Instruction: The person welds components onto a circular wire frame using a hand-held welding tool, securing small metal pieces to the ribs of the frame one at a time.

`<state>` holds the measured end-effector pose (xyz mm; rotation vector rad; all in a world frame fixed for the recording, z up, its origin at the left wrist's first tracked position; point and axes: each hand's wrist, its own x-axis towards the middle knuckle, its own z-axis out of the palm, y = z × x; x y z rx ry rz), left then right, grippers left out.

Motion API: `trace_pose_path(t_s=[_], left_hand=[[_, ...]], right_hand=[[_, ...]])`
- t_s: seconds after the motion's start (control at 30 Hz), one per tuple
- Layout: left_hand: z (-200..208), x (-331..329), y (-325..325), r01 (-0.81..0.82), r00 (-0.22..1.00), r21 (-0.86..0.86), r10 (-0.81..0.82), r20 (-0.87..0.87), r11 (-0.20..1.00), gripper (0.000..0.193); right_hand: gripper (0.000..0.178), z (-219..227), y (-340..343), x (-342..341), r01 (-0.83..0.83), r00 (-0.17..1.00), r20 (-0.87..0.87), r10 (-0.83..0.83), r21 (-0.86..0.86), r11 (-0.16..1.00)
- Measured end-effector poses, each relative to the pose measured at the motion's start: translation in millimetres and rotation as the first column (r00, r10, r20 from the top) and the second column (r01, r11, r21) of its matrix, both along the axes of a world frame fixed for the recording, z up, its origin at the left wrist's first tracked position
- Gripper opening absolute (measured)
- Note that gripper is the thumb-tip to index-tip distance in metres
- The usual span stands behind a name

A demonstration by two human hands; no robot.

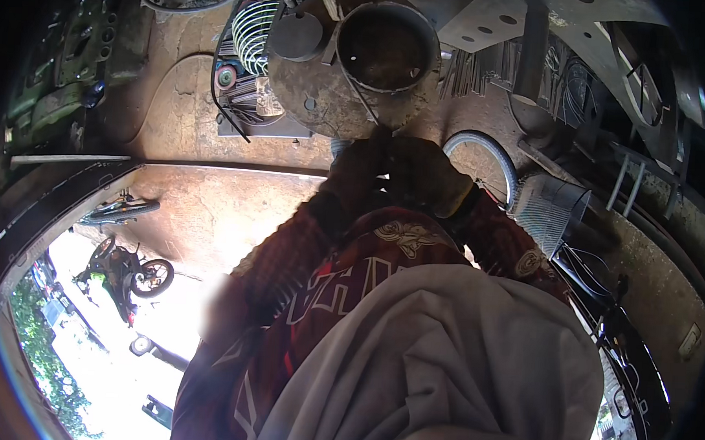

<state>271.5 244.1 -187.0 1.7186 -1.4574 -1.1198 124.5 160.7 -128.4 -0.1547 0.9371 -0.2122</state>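
Note:
My left hand (pixel 355 167) and my right hand (pixel 427 174) are close together in front of my chest, both dark in shadow. A tan work glove covers the right one. Both look closed. Between them stands a dark, handle-like piece (pixel 382 136), and a thin rod (pixel 363 101) runs from it up to the round metal table (pixel 310 117). On that table a deep, round metal ring or pot (pixel 384 89) sits just beyond the rod. What the left fingers grip is hidden.
A round metal disc (pixel 296 37) lies beside the pot. Left of the table are a pale wire coil (pixel 254 36) and an angle grinder (pixel 226 77). To the right are a bicycle wheel (pixel 485 153), a mesh basket (pixel 553 209) and metal rods (pixel 463 74). A motorcycle (pixel 126 279) stands outside.

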Motion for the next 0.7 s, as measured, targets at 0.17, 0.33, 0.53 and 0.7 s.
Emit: trace_pose_path(t_s=[0.17,0.33,0.53,0.7], left_hand=[[86.5,55.4,-28.4,0.269,0.777,-0.436,0.074,0.625,0.859,0.045],[102.7,65.5,-103.4,0.760,0.505,-0.394,-0.088,0.858,0.516,0.077],[90.9,63.7,-127.1,0.808,0.537,-0.412,-0.241,0.808,0.420,0.077],[71.6,64.0,-126.0,0.797,0.553,-0.464,-0.159,0.818,0.387,0.074]], right_hand=[[0.024,-26.9,12.7,-1.4,0.063,0.933,0.346,-0.103,0.126,0.990],[0.024,-25.2,30.6,11.9,0.261,0.899,0.328,-0.291,0.133,0.956],[0.022,-47.1,51.8,14.8,0.430,0.868,0.295,-0.400,-0.045,0.902],[0.037,-93.7,77.8,40.3,0.317,0.571,0.044,-0.820,-0.933,0.171]])
